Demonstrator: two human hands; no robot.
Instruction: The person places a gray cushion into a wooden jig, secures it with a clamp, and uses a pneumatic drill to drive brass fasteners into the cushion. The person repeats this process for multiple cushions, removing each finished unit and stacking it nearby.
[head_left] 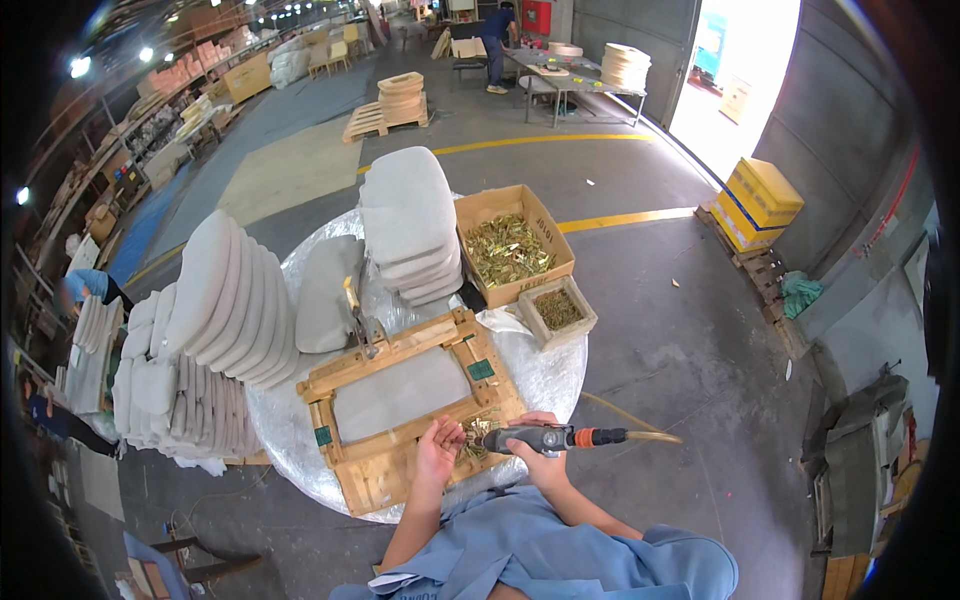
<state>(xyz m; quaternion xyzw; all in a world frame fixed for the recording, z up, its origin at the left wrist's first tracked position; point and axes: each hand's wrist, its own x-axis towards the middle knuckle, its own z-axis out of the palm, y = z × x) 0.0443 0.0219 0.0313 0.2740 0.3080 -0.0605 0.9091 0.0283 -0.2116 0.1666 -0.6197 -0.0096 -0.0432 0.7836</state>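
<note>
My right hand grips a dark pneumatic screwdriver, held level with its front end pointing left and its hose end to the right. Close to that front end is my left hand, fingers curled together; what they hold, if anything, is too small to make out. Between the hands lies a small heap of brass-coloured metal pieces on the wooden board. Just beyond, a wooden frame fixture with green patches surrounds a grey upholstered seat pad. A yellow-handled tool stands at the fixture's far side.
Tall stacks of grey pads and more stacked pads stand left and beyond. A carton of brass-coloured parts and a smaller box of fasteners sit far right on the foil-covered round table. An air hose trails right. Other people work farther off.
</note>
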